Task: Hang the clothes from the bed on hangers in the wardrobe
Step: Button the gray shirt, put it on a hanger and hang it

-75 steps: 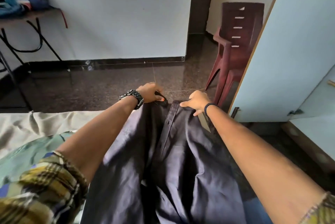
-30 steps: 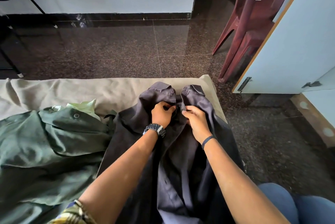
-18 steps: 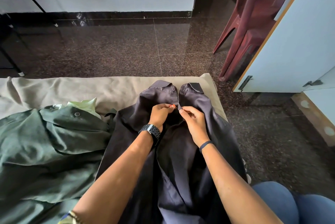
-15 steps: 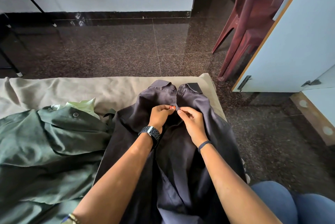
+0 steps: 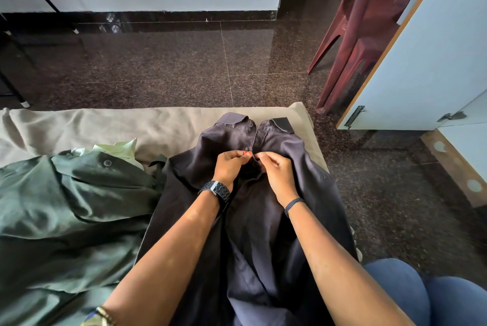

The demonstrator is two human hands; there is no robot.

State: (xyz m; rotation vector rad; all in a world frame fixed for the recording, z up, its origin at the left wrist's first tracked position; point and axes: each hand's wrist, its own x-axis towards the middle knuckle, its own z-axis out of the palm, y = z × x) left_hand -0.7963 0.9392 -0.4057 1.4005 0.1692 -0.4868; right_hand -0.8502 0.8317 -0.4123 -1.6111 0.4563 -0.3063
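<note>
A dark grey shirt lies collar-away on the beige-sheeted bed, its lower part running toward me. My left hand, with a black watch on the wrist, pinches the left front edge just below the collar. My right hand pinches the right front edge beside it, fingertips almost meeting at the placket. A green shirt lies crumpled on the bed to the left, with a pale green garment peeking out behind it. No hanger shows.
The pale blue wardrobe door stands open at the right, with a latch at its lower edge. Stacked maroon plastic chairs stand behind it on the dark granite floor. Black metal table legs are at far left.
The shirt was held up off the bed 2.5 s ago; it now lies on the bed. Over the last second both hands have worked at the front edges below the collar, barely shifting.
</note>
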